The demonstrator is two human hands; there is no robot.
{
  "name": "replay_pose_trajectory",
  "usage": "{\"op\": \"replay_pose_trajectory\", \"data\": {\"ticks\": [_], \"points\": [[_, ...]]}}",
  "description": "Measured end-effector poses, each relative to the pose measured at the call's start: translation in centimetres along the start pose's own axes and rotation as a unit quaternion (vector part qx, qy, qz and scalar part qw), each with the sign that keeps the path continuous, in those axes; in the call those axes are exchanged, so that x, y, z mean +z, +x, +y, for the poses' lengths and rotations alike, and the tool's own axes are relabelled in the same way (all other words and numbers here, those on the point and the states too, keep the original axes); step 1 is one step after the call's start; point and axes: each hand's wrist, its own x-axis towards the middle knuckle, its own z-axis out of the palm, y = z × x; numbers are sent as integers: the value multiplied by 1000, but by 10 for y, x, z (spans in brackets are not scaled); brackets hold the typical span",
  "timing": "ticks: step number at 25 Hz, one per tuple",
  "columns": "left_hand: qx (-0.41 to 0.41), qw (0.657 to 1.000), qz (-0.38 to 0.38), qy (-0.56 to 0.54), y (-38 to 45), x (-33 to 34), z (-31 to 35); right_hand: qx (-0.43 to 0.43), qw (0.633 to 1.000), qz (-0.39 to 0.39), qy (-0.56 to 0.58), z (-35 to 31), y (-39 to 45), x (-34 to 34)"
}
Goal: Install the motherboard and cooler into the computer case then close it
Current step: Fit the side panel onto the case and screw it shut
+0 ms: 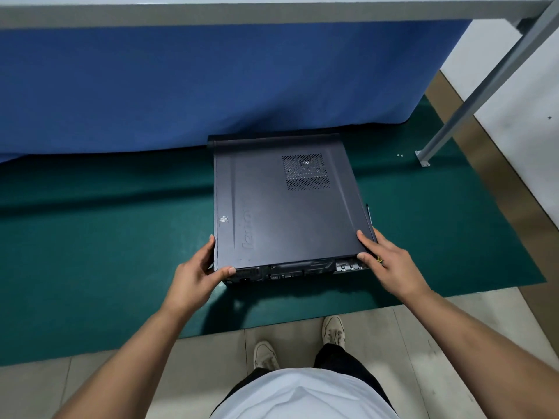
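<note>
The case [287, 204] lies flat on the green mat [106, 252], side panel on, its ported rear end nearest the person. The left hand [196, 273] grips the near left corner, thumb on the rear edge. The right hand [390, 264] grips the near right corner, fingers curled over the panel edge.

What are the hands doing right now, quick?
Left hand: grips the near left corner of the case.
Right hand: grips the near right corner of the case.
</note>
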Motion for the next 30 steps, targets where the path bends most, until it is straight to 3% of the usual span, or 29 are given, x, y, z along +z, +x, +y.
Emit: {"op": "replay_pose_trajectory", "data": {"ticks": [10, 16, 19, 21, 26, 30], "points": [[-26, 999, -13, -41, 45, -2, 22, -10, 1000, 4, -7, -3, 54, -7], [-35, 993, 2, 110, 39, 15, 35, -17, 999, -24, -24, -4, 52, -7], [56, 957, 111, 264, 45, 38, 49, -25, 998, -61, -11, -5, 56, -16], [114, 933, 136, 314, 67, 56, 71, -21, 996, -80, -17, -2, 64, -29], [211, 925, -34, 315, 153, 132, 151, 36, 994, -59, 89, 11, 101, -64], [280, 887, -85, 357, 226, 202, 195, 119, 991, 8, 59, 64, 154, -82]]}}
